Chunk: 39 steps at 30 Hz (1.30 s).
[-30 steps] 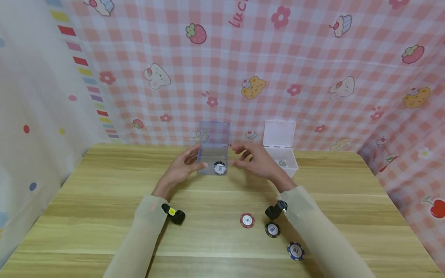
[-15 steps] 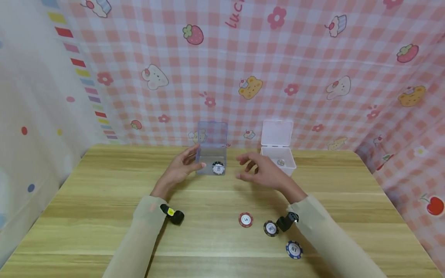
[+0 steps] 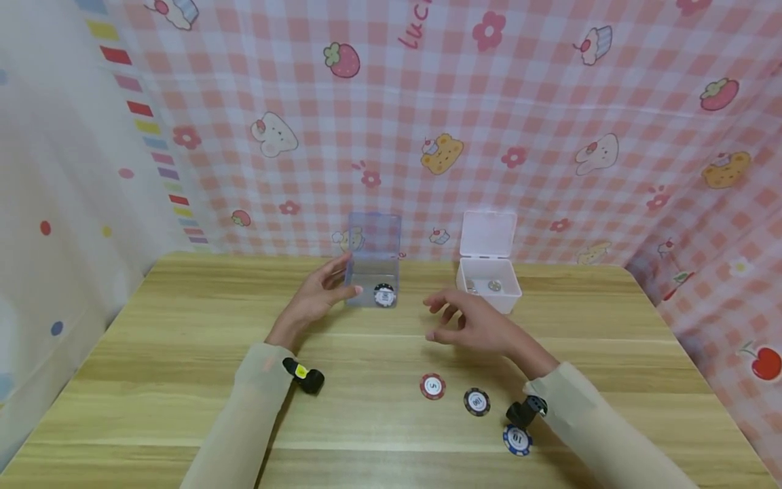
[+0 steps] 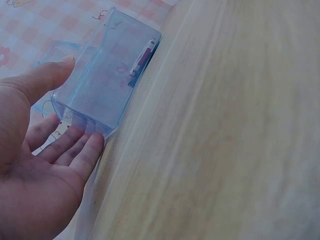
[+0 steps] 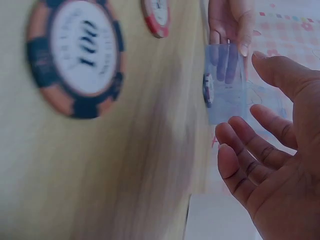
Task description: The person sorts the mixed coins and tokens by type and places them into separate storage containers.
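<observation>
My left hand (image 3: 314,293) holds the near left corner of a clear bluish plastic box (image 4: 107,82), thumb over the rim and fingertips at the end wall. The box's hinged lid (image 3: 375,232) stands up at the back. Inside, toward the right, is a black-and-white poker chip (image 3: 384,295). My right hand (image 3: 470,322) hovers right of this box with loosely curved fingers and nothing in them. Nearer to me lie a red poker chip (image 3: 432,386) marked 5, a black-and-orange poker chip (image 5: 76,57) marked 100, and a blue poker chip (image 3: 517,440) marked 10.
A white plastic box (image 3: 513,286) with its lid raised stands beyond my right hand, small silvery coins (image 3: 494,286) inside. Both boxes sit near the back of the wooden table (image 3: 342,414), before a pink checked cloth (image 3: 391,102).
My right hand has drawn back from the bluish box, rightward and toward me, revealing more of the white box's inside. My left hand has stayed at the bluish box.
</observation>
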Each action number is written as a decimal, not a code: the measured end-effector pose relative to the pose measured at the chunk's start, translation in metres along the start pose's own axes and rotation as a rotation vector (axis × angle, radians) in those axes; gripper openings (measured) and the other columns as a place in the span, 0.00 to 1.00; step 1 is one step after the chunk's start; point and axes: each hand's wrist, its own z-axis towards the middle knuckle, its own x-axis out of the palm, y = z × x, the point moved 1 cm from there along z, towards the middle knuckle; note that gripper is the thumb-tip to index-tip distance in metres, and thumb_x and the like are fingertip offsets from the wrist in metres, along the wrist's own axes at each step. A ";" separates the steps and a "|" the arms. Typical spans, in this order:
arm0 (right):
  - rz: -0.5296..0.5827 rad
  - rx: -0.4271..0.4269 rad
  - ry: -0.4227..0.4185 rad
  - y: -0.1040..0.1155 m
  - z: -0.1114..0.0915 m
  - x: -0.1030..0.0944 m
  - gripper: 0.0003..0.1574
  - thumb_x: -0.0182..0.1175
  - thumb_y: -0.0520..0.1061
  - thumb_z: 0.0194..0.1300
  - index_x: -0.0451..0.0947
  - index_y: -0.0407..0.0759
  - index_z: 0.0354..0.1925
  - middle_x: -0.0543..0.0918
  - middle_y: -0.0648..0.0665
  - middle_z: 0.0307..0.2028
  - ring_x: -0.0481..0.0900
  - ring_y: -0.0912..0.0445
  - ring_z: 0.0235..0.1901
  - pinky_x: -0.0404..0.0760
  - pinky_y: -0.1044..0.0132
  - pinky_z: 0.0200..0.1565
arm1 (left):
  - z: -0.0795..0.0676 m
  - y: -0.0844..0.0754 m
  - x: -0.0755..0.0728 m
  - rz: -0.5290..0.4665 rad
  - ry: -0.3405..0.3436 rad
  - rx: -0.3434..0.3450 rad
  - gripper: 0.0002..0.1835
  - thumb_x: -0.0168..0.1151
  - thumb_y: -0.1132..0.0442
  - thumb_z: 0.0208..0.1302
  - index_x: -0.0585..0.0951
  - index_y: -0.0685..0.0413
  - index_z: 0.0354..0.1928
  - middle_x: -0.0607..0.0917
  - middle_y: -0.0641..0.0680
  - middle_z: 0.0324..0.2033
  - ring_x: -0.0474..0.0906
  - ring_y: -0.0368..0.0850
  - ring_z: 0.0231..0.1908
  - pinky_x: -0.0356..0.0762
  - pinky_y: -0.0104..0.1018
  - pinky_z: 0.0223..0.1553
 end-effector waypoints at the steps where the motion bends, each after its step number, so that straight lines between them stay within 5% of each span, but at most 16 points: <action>1: -0.001 0.000 0.005 -0.001 -0.002 0.000 0.34 0.68 0.59 0.54 0.72 0.52 0.57 0.78 0.45 0.50 0.79 0.51 0.45 0.80 0.53 0.42 | -0.001 -0.002 0.000 -0.005 0.001 0.000 0.45 0.68 0.59 0.56 0.54 0.46 0.72 0.56 0.56 0.71 0.52 0.57 0.70 0.56 0.53 0.68; 16: -0.048 0.001 0.131 -0.005 -0.027 0.011 0.36 0.67 0.64 0.51 0.72 0.55 0.57 0.79 0.54 0.46 0.76 0.57 0.43 0.80 0.61 0.42 | -0.003 -0.010 0.002 0.004 0.011 -0.016 0.43 0.66 0.61 0.58 0.54 0.47 0.72 0.56 0.58 0.71 0.52 0.57 0.70 0.55 0.50 0.69; 23: -0.082 -0.046 0.191 -0.005 -0.037 0.017 0.33 0.70 0.58 0.52 0.73 0.57 0.56 0.78 0.56 0.43 0.75 0.57 0.38 0.80 0.64 0.38 | -0.003 -0.011 0.003 0.004 0.009 -0.016 0.43 0.67 0.61 0.58 0.54 0.47 0.72 0.56 0.58 0.71 0.52 0.57 0.70 0.55 0.50 0.69; 39: -0.038 -0.062 0.207 -0.013 -0.042 0.030 0.27 0.73 0.58 0.47 0.78 0.65 0.48 0.74 0.58 0.44 0.70 0.58 0.43 0.72 0.65 0.45 | -0.003 -0.008 0.001 -0.001 0.011 -0.019 0.43 0.66 0.61 0.58 0.55 0.45 0.72 0.56 0.56 0.71 0.52 0.56 0.70 0.55 0.49 0.69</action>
